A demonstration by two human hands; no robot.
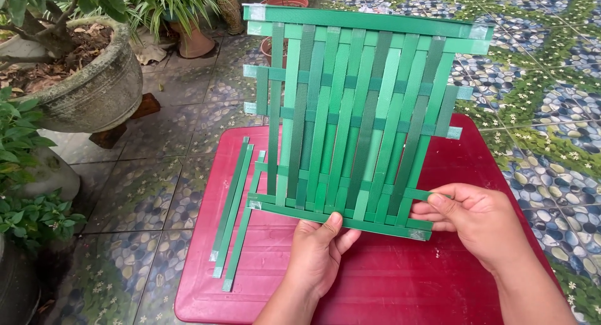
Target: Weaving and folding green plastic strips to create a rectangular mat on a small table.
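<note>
- The left hand is seen at the lower edge of the woven green panel; its thumb is pressed flat against the bottom cross strip, with the fingers hidden behind, so the edge is pinched between thumb and fingers.
- The right hand is closed at the panel's lower right corner, where the free end of a horizontal strip is gripped between thumb and forefinger; the other fingers are curled beneath.
- The panel is held upright and tilted slightly away, its bottom edge just above the red plastic table and its top edge rising well above the table's far side.
- The panel is judged light and springy: flat plastic strapping, smooth and rather slippery, stiff along its length yet easily bent across its face.
- The weave appears loose in the lower part, so strips could slide out of place if the panel were squeezed or shaken; it is not fragile, but the pattern is easily disturbed.
- The taped top and bottom bars are judged the firmest places to be grasped; single strip ends are best pinched close to the weave.
- To the left of the panel, loose green strips lie flat on the table, side by side.
- Further left of the panel, a large stone planter with a plant stands on the tiled floor.
</note>
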